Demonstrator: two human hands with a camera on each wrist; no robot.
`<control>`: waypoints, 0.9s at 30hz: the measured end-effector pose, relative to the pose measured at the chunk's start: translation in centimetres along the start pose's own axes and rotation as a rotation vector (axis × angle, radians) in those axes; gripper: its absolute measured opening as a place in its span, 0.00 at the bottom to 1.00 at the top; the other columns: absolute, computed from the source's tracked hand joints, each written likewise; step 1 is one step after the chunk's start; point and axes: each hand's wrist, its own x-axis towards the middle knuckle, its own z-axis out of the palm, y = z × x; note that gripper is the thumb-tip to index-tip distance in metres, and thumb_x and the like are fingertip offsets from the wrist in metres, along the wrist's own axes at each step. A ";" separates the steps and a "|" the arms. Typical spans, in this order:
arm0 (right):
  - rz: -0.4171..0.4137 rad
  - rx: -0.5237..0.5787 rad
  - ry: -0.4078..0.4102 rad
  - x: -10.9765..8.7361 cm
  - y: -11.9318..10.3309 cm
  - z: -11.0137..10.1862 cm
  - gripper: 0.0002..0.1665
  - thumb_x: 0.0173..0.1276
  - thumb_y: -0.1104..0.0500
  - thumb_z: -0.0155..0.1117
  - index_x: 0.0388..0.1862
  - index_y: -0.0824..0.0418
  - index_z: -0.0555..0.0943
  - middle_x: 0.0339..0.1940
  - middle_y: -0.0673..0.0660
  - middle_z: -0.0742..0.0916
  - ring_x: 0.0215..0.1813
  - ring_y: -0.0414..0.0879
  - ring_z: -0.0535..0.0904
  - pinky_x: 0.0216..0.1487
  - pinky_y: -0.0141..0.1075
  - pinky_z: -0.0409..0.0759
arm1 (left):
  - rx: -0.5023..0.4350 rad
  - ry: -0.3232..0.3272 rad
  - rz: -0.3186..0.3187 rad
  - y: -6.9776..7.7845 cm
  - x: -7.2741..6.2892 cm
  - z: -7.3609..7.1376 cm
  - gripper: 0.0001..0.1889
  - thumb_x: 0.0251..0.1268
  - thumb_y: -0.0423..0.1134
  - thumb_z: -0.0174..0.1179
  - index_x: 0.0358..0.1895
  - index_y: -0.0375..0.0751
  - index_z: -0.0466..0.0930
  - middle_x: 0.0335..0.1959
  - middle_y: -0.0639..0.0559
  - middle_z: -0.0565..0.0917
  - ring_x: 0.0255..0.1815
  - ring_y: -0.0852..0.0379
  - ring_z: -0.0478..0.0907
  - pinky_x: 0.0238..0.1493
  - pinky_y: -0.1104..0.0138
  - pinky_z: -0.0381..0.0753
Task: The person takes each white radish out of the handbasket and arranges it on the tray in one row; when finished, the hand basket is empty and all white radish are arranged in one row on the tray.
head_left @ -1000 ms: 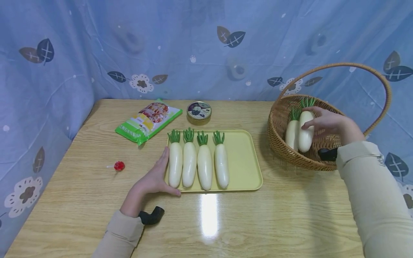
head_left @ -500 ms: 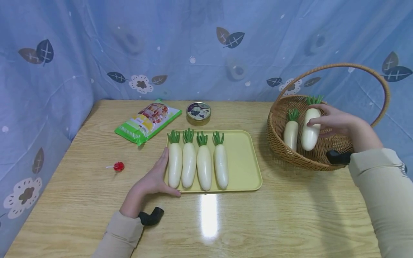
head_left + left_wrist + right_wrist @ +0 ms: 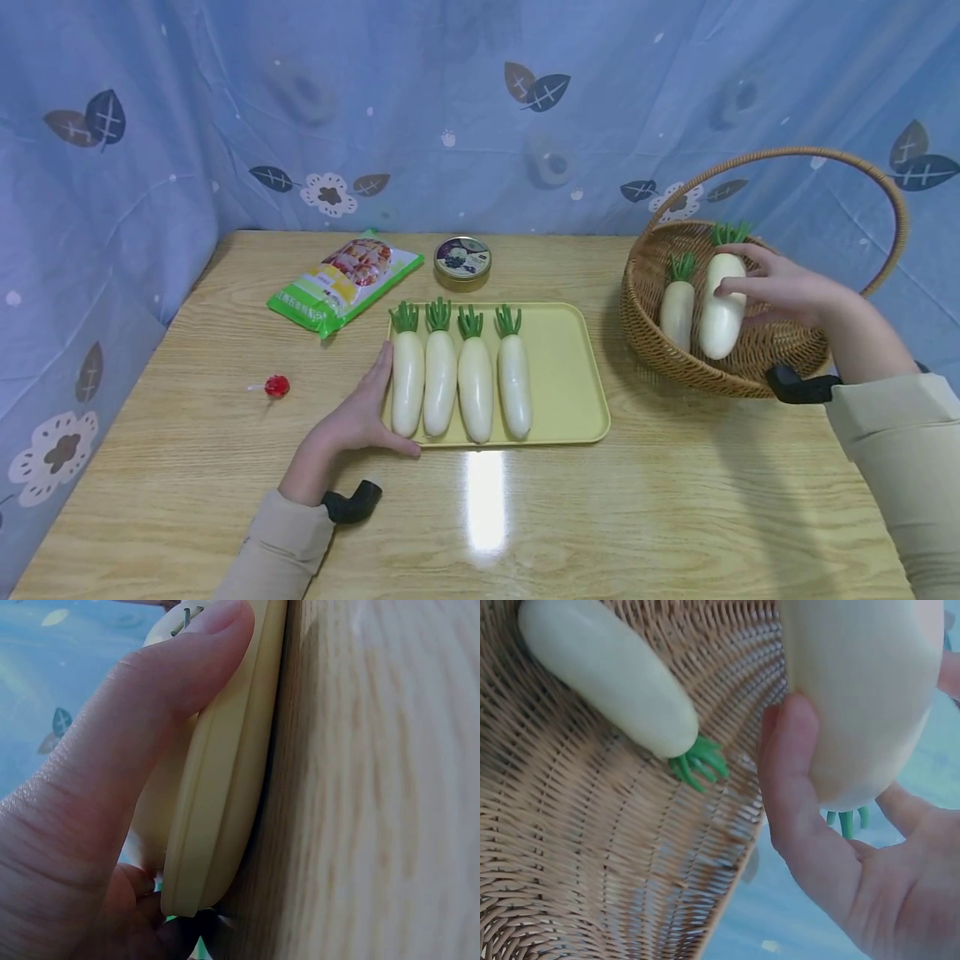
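My right hand (image 3: 783, 283) grips a white radish (image 3: 723, 317) with a green top, held inside the wicker basket (image 3: 637, 333). In the right wrist view, the thumb and fingers wrap the sides of this radish (image 3: 862, 697) near its leafy end. Another radish (image 3: 677, 312) lies to its left in the basket. My left hand (image 3: 352, 421) holds the near left corner of the yellow tray (image 3: 566, 375), fingers along its left side. The thumb lies over the tray's rim (image 3: 206, 817) in the left wrist view. Several white radishes (image 3: 476, 387) lie side by side in the tray.
A green and white food packet (image 3: 345, 283) and a round tin (image 3: 462, 262) stand behind the tray. A red lollipop (image 3: 277, 386) lies on the wooden table (image 3: 645, 500) at the left. The basket's tall handle (image 3: 795, 152) arches above it. A blue curtain (image 3: 450, 108) hangs behind.
The right hand and its radish have shifted right, away from the other radish in the basket, then slightly down toward me. The left hand and tray have stayed in place.
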 end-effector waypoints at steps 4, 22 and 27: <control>-0.017 -0.013 0.006 -0.6 -0.3 0.6 0.48 0.69 0.53 0.52 0.73 0.59 0.32 0.61 0.79 0.56 0.54 0.67 0.68 0.41 0.50 0.79 | 0.002 0.000 -0.001 0.0 0.0 0.0 0.78 0.22 0.54 0.79 0.70 0.37 0.22 0.72 0.41 0.28 0.71 0.44 0.29 0.67 0.48 0.40; -0.102 -0.053 0.015 -2.4 -1.6 3.5 0.45 0.69 0.57 0.51 0.74 0.58 0.36 0.59 0.77 0.58 0.55 0.70 0.67 0.41 0.51 0.80 | 0.005 -0.002 -0.002 -0.1 0.1 0.0 0.78 0.22 0.54 0.79 0.70 0.38 0.22 0.72 0.42 0.27 0.71 0.44 0.29 0.67 0.48 0.40; -0.115 -0.056 0.020 -2.8 -1.9 4.3 0.45 0.69 0.58 0.53 0.74 0.58 0.38 0.59 0.76 0.57 0.53 0.68 0.69 0.40 0.51 0.80 | 0.004 0.002 0.002 -0.1 0.1 0.1 0.78 0.22 0.54 0.79 0.70 0.39 0.22 0.72 0.42 0.28 0.71 0.44 0.30 0.68 0.48 0.41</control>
